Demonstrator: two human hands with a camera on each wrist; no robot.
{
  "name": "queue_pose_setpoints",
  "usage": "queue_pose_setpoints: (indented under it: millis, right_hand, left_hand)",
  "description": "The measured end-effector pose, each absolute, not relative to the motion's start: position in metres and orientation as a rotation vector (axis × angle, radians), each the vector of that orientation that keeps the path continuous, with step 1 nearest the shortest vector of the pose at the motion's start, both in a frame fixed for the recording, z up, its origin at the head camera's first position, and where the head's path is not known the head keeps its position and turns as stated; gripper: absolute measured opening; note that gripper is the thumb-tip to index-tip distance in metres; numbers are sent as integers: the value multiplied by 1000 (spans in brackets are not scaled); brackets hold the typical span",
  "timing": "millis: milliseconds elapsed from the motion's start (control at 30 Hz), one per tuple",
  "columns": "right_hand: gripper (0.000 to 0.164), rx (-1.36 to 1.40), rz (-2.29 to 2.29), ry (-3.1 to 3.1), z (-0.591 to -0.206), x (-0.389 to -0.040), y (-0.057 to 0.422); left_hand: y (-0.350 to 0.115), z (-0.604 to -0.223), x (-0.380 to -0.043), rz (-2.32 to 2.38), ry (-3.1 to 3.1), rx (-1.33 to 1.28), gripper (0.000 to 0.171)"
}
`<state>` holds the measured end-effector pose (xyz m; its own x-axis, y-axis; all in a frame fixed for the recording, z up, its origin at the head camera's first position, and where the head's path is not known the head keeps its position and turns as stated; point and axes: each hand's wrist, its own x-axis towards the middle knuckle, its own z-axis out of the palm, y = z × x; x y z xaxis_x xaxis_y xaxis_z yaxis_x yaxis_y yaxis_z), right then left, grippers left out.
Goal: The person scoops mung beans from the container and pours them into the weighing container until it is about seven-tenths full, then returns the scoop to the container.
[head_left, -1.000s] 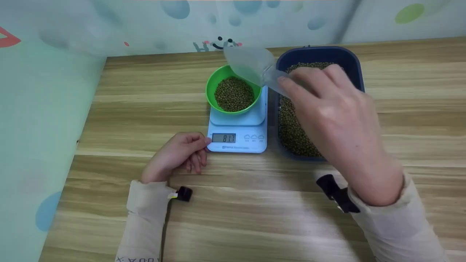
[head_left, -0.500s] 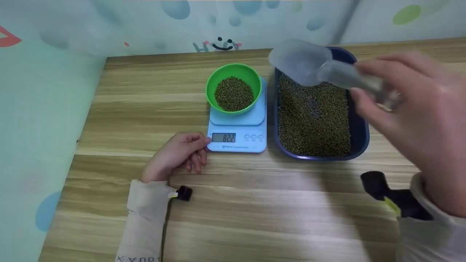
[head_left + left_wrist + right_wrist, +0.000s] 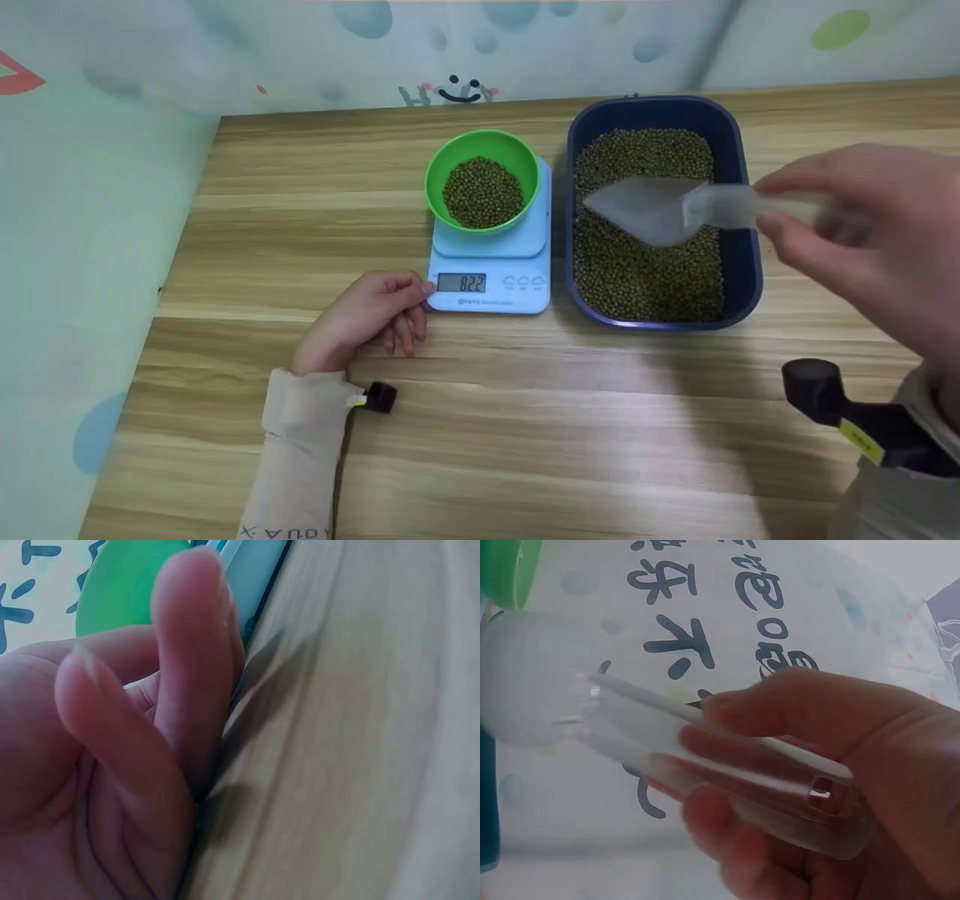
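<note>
Head view: your right hand (image 3: 862, 217) is gripping a translucent scoop (image 3: 649, 211) above pellets (image 3: 637, 289) in a navy tub (image 3: 675, 112), at 3 o'clock from the kitchen scale (image 3: 517, 266). A portion is already sitting in the green bowl (image 3: 480, 144) atop the scale; its display (image 3: 461, 283) is showing 822, any decimal point too small to read. By appearances, you are working partway through: the bowl is carrying its weighed share, while the bulk is lying unweighed in the tub. At the scale's 8 o'clock, your left hand (image 3: 375, 307) is touching its edge.

Left wrist view: your fingers are bending loosely, clamping nothing visible; the bowl is standing at 11 o'clock.

Right wrist view: your fingers and thumb are clamping the scoop's handle; no load is showing.
</note>
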<state>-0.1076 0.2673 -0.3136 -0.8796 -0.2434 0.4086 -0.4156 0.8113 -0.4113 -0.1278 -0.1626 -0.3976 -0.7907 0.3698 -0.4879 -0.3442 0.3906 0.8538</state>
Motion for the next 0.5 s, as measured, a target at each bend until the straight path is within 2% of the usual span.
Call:
queue_pose_setpoints:
  millis: [200,500]
  right_hand:
    - [24,590,725,-2711,-310,-99,263]
    - [28,682,674,-2829,-326,-91,293]
  left_hand:
    - [-160,-390,-126,1452,2013,39,37]
    - [-161,-390,-126,1458,2002,21,37]
